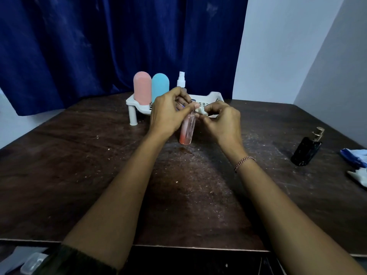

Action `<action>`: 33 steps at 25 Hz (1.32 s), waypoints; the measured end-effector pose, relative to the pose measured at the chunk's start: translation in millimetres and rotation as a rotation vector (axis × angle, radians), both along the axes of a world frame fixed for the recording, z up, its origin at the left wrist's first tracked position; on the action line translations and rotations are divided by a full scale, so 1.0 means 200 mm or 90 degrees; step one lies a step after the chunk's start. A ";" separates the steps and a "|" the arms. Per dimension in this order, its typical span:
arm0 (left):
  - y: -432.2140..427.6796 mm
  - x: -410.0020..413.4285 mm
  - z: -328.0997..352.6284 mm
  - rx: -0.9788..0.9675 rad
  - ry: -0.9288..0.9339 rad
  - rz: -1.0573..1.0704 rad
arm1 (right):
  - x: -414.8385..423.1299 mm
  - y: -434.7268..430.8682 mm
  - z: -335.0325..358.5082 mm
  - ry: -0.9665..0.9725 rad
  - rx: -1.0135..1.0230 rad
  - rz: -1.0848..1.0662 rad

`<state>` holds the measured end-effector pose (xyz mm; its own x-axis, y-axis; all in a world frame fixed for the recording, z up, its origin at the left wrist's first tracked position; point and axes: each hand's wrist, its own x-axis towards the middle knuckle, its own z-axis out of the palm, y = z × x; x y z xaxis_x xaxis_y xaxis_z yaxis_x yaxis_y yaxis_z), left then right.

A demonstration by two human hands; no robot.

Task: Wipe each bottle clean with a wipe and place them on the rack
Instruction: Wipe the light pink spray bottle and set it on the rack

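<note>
bottle [187, 128] | neck gripped by left hand [168, 114] | right hand [220, 120] pinches wipe [201, 111] at neck

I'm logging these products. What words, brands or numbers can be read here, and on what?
No text can be read.
Pink bottle, blue bottle, spray bottle, rack: plain, no print shows.
Clear bottle in the left hand: no label shows.
Wipe in the right hand: plain.
Black pump bottle: none visible.
Blue-white packet at the right edge: too blurred to read.
</note>
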<state>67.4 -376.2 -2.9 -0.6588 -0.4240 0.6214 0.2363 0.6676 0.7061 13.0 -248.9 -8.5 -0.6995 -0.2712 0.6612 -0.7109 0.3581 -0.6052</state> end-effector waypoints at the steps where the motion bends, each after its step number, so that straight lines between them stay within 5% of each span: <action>1: 0.00 0.00 0.00 0.006 0.003 -0.006 | 0.00 0.00 0.00 0.008 0.009 0.004; 9: -0.06 0.02 0.04 0.106 -0.055 -0.162 | 0.05 -0.01 0.00 0.012 0.012 0.032; 33: -0.10 0.04 0.05 0.079 -0.046 -0.154 | 0.05 -0.03 -0.01 0.027 -0.004 0.024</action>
<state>76.1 -395.4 6.4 -0.7911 -0.3183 0.5223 0.3246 0.5052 0.7996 23.8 -255.9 -10.6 -0.6603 -0.2925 0.6916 -0.7488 0.3266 -0.5768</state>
